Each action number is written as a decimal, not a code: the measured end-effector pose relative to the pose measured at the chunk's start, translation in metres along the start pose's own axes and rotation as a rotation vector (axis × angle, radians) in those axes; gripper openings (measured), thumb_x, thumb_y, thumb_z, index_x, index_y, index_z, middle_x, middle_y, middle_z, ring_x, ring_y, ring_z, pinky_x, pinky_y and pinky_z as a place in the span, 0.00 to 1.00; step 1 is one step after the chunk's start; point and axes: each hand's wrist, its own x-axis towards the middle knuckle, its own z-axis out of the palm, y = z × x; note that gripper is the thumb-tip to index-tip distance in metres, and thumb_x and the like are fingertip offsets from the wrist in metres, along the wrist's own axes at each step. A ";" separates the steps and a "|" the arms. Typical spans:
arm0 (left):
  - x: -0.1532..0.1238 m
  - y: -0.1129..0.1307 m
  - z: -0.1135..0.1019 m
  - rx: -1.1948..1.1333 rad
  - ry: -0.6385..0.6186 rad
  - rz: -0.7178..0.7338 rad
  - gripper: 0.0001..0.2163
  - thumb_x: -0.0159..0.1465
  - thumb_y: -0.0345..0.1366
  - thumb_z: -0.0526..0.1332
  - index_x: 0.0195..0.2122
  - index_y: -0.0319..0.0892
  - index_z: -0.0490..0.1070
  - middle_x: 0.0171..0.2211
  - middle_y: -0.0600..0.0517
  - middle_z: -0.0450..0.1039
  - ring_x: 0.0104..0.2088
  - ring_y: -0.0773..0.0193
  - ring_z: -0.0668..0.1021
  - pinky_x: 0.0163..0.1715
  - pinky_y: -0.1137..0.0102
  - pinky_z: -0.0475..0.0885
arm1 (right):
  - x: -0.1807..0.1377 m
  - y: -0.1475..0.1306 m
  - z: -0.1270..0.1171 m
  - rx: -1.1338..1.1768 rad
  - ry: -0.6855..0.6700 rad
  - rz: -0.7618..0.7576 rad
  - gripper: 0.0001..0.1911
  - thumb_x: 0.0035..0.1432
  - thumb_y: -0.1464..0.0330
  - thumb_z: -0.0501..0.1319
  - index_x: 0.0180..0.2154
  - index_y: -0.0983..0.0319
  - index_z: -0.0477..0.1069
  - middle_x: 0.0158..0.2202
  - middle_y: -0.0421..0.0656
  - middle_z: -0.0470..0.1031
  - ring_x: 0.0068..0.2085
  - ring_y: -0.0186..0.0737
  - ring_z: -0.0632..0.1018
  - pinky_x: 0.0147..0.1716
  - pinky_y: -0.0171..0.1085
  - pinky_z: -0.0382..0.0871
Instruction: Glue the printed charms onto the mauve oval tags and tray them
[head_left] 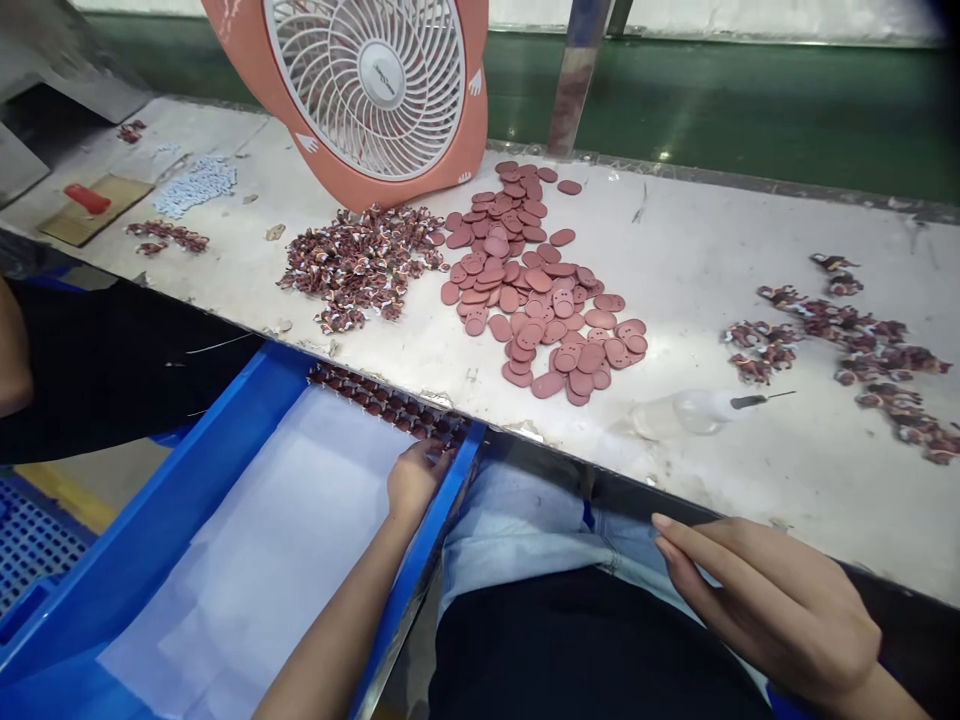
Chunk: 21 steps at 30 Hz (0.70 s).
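Observation:
My left hand [415, 482] reaches into a blue tray [187, 450]. Its fingers are closed on a small brown figure at the near end of the rows of brown pieces [382, 402], partly hidden by the fingertips. White paper sheets [292, 520] line the tray beside them. My right hand [772, 600] hovers in front of the bench edge, fingers stretched out, thumb and fingertips slightly apart, nothing seen between them. Closest to it on the bench lies a clear dispensing bottle with a needle tip [701, 411]. A pile of reddish-brown oval discs [536, 305] spreads over the middle of the bench.
An orange fan [382, 75] stands behind a heap of small painted figures [360, 265]. More figures [847, 340] lie at the right. Light-blue pieces [196, 186] and a red object on a board [88, 198] are at the left. Another person's arm [11, 350] shows at the left edge.

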 end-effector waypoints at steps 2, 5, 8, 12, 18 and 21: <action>-0.004 0.004 -0.008 -0.026 0.098 0.042 0.10 0.63 0.44 0.66 0.39 0.45 0.79 0.33 0.52 0.81 0.29 0.61 0.80 0.30 0.67 0.73 | -0.003 0.003 -0.003 -0.014 0.014 0.012 0.17 0.52 0.83 0.70 0.45 0.71 0.76 0.28 0.43 0.77 0.27 0.34 0.76 0.28 0.36 0.70; -0.013 0.016 -0.024 -0.090 0.336 0.137 0.12 0.64 0.46 0.63 0.43 0.45 0.79 0.37 0.50 0.81 0.30 0.60 0.79 0.31 0.67 0.72 | -0.010 0.009 -0.007 -0.038 0.068 0.084 0.20 0.51 0.84 0.70 0.47 0.69 0.76 0.31 0.44 0.79 0.28 0.35 0.77 0.30 0.37 0.72; -0.023 0.042 -0.039 -0.159 0.576 0.256 0.16 0.67 0.47 0.59 0.46 0.42 0.77 0.44 0.44 0.79 0.39 0.57 0.79 0.36 0.64 0.73 | -0.010 0.014 -0.004 -0.076 0.211 0.254 0.27 0.52 0.83 0.69 0.53 0.62 0.76 0.34 0.43 0.78 0.30 0.38 0.77 0.31 0.39 0.71; -0.031 0.101 -0.049 -0.101 0.779 0.765 0.11 0.64 0.41 0.65 0.46 0.45 0.79 0.43 0.44 0.78 0.45 0.54 0.77 0.49 0.59 0.69 | 0.009 0.023 0.007 -0.104 0.291 0.486 0.29 0.59 0.69 0.69 0.62 0.57 0.68 0.39 0.47 0.77 0.36 0.47 0.76 0.39 0.47 0.72; -0.036 0.140 -0.045 0.205 0.561 1.084 0.26 0.59 0.54 0.68 0.54 0.44 0.77 0.53 0.42 0.78 0.50 0.47 0.75 0.52 0.55 0.63 | 0.041 0.035 0.021 0.017 0.079 0.656 0.30 0.59 0.52 0.66 0.57 0.61 0.69 0.50 0.53 0.75 0.50 0.59 0.73 0.49 0.56 0.69; -0.046 0.126 -0.040 0.089 0.636 1.206 0.15 0.61 0.36 0.71 0.50 0.49 0.79 0.43 0.51 0.84 0.42 0.57 0.78 0.48 0.61 0.64 | 0.041 0.034 0.024 0.178 0.132 0.682 0.18 0.61 0.56 0.65 0.48 0.59 0.73 0.46 0.50 0.77 0.49 0.56 0.75 0.49 0.54 0.69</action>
